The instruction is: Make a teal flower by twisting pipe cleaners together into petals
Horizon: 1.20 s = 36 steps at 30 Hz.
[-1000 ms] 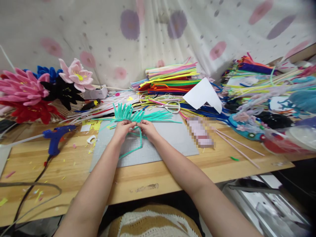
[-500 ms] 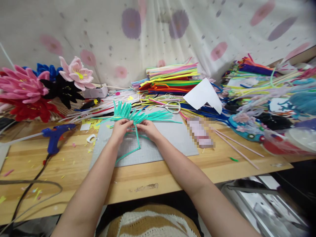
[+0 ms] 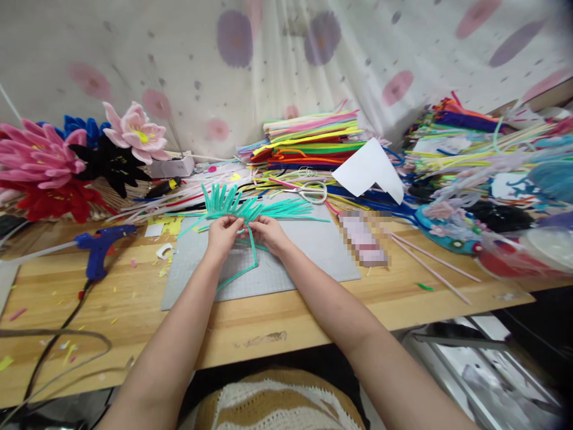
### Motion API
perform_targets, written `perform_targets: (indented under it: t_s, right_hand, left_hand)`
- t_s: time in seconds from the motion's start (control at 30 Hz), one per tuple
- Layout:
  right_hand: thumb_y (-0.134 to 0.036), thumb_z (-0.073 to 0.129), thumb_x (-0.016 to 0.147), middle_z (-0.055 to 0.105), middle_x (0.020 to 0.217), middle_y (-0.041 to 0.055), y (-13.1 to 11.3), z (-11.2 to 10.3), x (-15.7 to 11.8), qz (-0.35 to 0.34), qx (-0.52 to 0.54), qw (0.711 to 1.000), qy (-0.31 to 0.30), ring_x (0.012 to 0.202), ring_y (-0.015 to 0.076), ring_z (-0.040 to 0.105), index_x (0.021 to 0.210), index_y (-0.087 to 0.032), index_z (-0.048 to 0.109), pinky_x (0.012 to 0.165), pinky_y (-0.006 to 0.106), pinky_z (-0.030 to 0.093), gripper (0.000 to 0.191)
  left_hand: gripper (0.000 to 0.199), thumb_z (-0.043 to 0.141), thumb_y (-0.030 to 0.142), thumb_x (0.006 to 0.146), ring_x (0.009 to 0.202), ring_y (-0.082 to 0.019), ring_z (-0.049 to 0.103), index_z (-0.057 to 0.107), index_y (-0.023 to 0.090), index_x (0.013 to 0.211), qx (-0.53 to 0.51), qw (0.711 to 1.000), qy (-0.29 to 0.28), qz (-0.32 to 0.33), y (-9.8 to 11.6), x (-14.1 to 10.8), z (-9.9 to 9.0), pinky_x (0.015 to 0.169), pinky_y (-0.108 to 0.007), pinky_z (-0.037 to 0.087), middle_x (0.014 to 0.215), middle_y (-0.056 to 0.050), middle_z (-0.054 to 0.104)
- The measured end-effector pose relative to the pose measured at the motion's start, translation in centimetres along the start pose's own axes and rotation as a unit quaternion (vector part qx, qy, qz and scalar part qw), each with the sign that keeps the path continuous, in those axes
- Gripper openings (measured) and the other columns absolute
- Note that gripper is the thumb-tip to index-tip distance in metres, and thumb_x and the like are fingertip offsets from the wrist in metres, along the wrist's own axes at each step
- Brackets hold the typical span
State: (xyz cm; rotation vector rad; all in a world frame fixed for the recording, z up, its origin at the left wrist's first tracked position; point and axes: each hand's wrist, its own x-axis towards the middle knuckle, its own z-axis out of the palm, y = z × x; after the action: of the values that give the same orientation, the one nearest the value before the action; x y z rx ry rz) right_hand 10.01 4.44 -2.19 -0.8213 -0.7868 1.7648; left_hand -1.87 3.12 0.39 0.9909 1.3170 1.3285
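Observation:
Side by side above a grey mat (image 3: 322, 257), my left hand (image 3: 224, 235) and my right hand (image 3: 268, 232) pinch teal pipe cleaners (image 3: 230, 202) between thumbs and fingers. The upper ends of the row fan upward beyond my left hand. One long bent teal stem (image 3: 255, 254) hangs down from between the hands and angles back to the left. Behind my right hand lies a loose bundle of teal pipe cleaners (image 3: 289, 209). My fingertips hide exactly where the stems join.
A blue glue gun (image 3: 101, 248) lies at left with its cord trailing. White-handled scissors (image 3: 313, 192) rest behind the mat. Stacked coloured pipe cleaners (image 3: 308, 143) line the back. Fuzzy flowers (image 3: 40, 155) stand at far left, and two pink stems (image 3: 434, 263) lie at right.
Both hands stay pinched on the teal pipe cleaners, with my left hand slightly further right. The hanging stem has swung a little to the right, and the fanned row sits slightly differently.

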Motion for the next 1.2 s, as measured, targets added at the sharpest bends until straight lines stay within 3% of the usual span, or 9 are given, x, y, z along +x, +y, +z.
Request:
perform_targets:
  t_s: [0.1,0.3,0.47,0.87,1.2]
  right_hand:
    - [-0.018,0.077,0.055,0.064,0.058,-0.0002,-0.14,0.00,0.01,-0.003,-0.003,1.000,-0.011,0.057,0.0126,0.063,0.058,-0.015,0.051,0.061,0.025,0.052,0.026]
    - [-0.021,0.078,0.057,0.065,0.060,0.0016,-0.22,-0.28,0.13,-0.013,-0.011,0.999,-0.037,0.057,0.0121,0.062,0.061,-0.013,0.057,0.065,0.028,0.054,0.023]
    - [-0.021,0.079,0.057,0.065,0.057,0.0017,-0.02,-0.45,0.23,-0.017,0.001,1.000,-0.011,0.054,0.0117,0.062,0.057,-0.013,0.053,0.061,0.027,0.054,0.026]
    - [-0.029,0.081,0.053,0.066,0.060,0.0034,0.33,-0.68,0.51,0.003,-0.017,0.999,-0.039,0.055,0.0107,0.060,0.061,-0.011,0.060,0.062,0.026,0.053,0.028]
    - [-0.025,0.078,0.054,0.061,0.055,-0.0013,0.27,-0.08,0.16,-0.022,-0.011,0.999,0.029,0.053,0.0109,0.058,0.056,-0.014,0.054,0.058,0.027,0.051,0.026]
  left_hand:
    - [0.030,0.073,0.037,0.051,0.051,-0.012,0.055,0.057,0.014,0.062,0.015,0.999,0.024,0.021,-0.18,-0.03,0.11,0.049,-0.025,0.047,0.055,0.000,0.059]
    - [0.024,0.071,0.034,0.054,0.052,-0.012,0.055,0.058,0.015,0.060,0.017,0.999,0.020,0.022,0.11,-0.12,0.12,0.050,-0.024,0.046,0.055,-0.001,0.060]
    - [0.021,0.069,0.032,0.056,0.053,-0.013,0.056,0.058,0.015,0.061,0.036,0.999,0.021,0.028,0.13,0.04,0.09,0.049,-0.024,0.047,0.056,-0.001,0.060]
    - [0.018,0.070,0.027,0.056,0.050,-0.012,0.055,0.057,0.015,0.059,0.041,0.998,0.043,0.031,0.12,0.41,0.10,0.050,-0.024,0.047,0.052,0.003,0.053]
    - [0.023,0.071,0.032,0.054,0.052,-0.012,0.056,0.059,0.014,0.059,0.044,0.998,0.023,0.042,-0.03,0.33,0.25,0.049,-0.024,0.049,0.055,0.001,0.056]
